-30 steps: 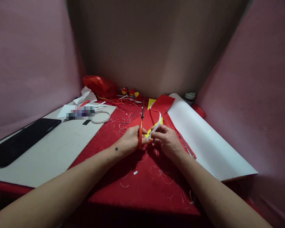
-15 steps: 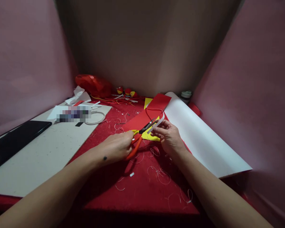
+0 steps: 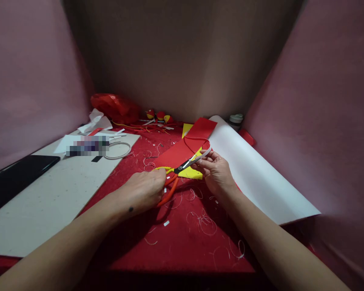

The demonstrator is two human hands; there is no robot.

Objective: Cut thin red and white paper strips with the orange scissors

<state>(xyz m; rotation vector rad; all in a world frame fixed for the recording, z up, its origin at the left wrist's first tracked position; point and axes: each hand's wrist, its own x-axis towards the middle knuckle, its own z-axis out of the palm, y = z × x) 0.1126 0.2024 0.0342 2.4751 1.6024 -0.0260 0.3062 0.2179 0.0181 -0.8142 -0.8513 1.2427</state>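
Scissors [image 3: 179,168] now angle rightward, not straight ahead as a second ago; left hand [image 3: 148,186], back up, curls around handles. Right hand [image 3: 216,173], thumb against fingers, pinches white strip [image 3: 206,151] beside blades, over yellow paper [image 3: 190,173].

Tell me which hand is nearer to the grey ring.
Left. The left hand, gripping the scissors, is right of the grey ring and closer to the camera; the right hand, pinching a white strip, is farther right.
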